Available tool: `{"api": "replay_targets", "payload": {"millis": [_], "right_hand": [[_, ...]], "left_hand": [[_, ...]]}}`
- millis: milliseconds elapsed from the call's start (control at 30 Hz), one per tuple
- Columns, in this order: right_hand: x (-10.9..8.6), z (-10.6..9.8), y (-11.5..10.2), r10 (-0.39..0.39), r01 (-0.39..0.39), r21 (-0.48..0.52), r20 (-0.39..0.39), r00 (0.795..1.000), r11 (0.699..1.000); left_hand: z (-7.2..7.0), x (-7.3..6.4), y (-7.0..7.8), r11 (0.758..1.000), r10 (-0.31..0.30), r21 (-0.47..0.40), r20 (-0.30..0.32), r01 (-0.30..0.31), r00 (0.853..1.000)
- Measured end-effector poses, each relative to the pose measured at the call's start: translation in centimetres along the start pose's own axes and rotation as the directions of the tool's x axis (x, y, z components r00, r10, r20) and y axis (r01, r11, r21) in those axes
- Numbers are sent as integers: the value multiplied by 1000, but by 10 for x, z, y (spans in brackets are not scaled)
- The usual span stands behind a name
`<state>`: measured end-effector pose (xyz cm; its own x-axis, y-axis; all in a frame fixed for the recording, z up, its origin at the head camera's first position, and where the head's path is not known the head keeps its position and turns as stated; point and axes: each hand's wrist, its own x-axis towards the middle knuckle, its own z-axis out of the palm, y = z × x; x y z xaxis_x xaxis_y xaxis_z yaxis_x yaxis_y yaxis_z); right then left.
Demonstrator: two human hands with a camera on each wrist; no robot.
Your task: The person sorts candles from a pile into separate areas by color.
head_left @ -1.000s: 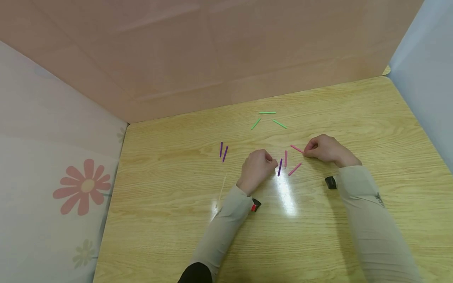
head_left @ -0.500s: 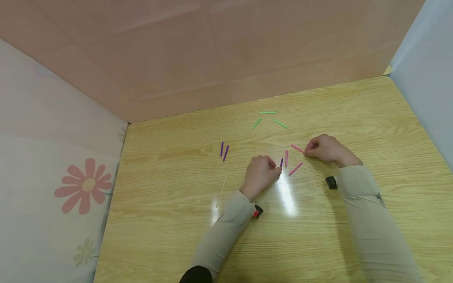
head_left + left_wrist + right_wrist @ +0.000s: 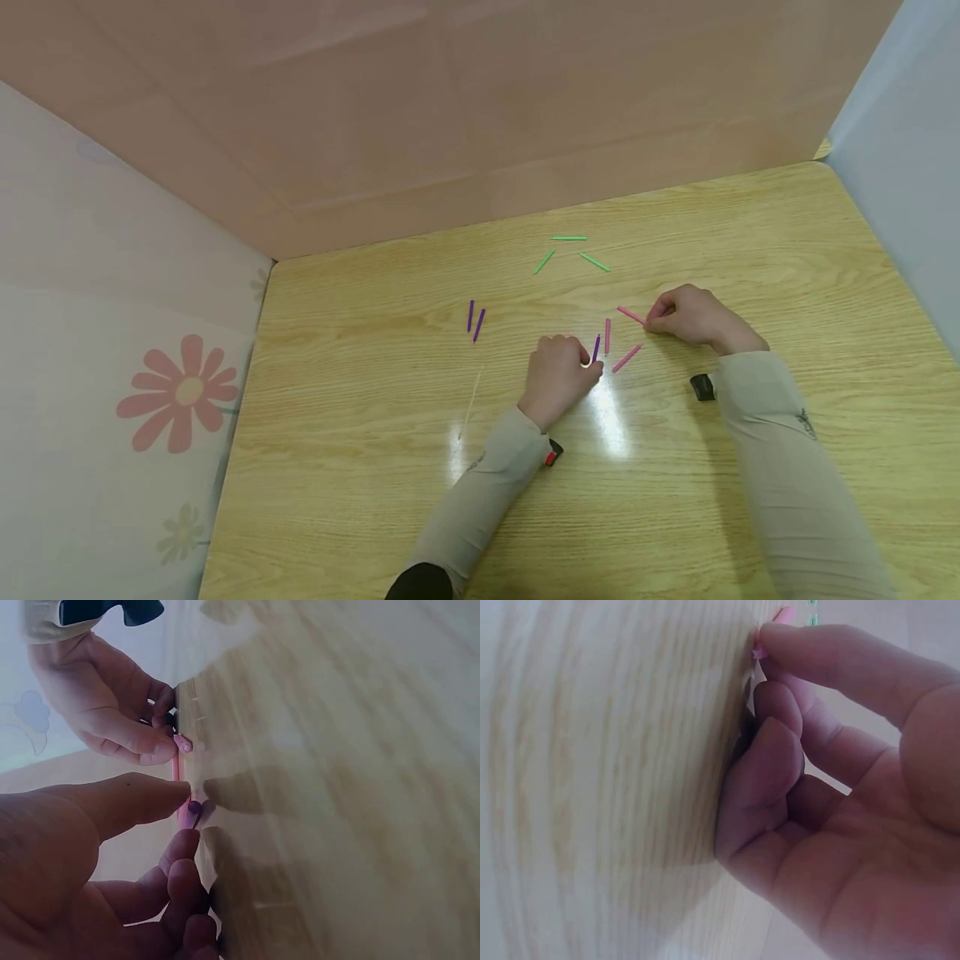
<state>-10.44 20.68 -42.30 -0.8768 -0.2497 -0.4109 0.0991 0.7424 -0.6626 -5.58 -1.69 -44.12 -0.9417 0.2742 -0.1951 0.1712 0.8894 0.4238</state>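
Note:
My left hand (image 3: 558, 375) reaches low over the table, its thumb and index finger on either side of a short purple stick (image 3: 597, 346). A gap shows between those fingertips in the left wrist view, with the end of the purple stick (image 3: 195, 807) in it. On the right, my right hand (image 3: 693, 317) pinches the near end of a slim pink stick (image 3: 630, 315) between thumb and index finger. In the right wrist view its other fingers are curled beside the tabletop. Two more pink sticks (image 3: 607, 336) lie between the hands.
Three green sticks (image 3: 568, 238) lie farther back in a loose triangle. Two purple sticks (image 3: 479, 325) are at the left, side by side. A thin pale strip (image 3: 470, 404) lies left of the left forearm. Brown and pale panels (image 3: 465, 108) surround the wooden table (image 3: 337, 467).
My left hand has shifted right and slightly nearer to me, and its thumb and index finger now straddle the purple stick. The right hand keeps its place and its pinch on the pink stick.

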Motion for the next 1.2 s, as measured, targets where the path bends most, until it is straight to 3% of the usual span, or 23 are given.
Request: {"api": "replay_targets", "payload": {"millis": [333,767,1200], "right_hand": [[0,0,-1,3,-3,0,-2,1000,1000],[1,0,0,8,-8,3,0,1000,1000],[1,-1,1,6,-6,7,14,1000,1000]], "left_hand": [[-4,1,0,999,41,-24,13,-41,999],[-4,2,-1,1000,24,-22,30,-23,999],[-11,2,-12,997,51,-51,31,-50,998]]}}
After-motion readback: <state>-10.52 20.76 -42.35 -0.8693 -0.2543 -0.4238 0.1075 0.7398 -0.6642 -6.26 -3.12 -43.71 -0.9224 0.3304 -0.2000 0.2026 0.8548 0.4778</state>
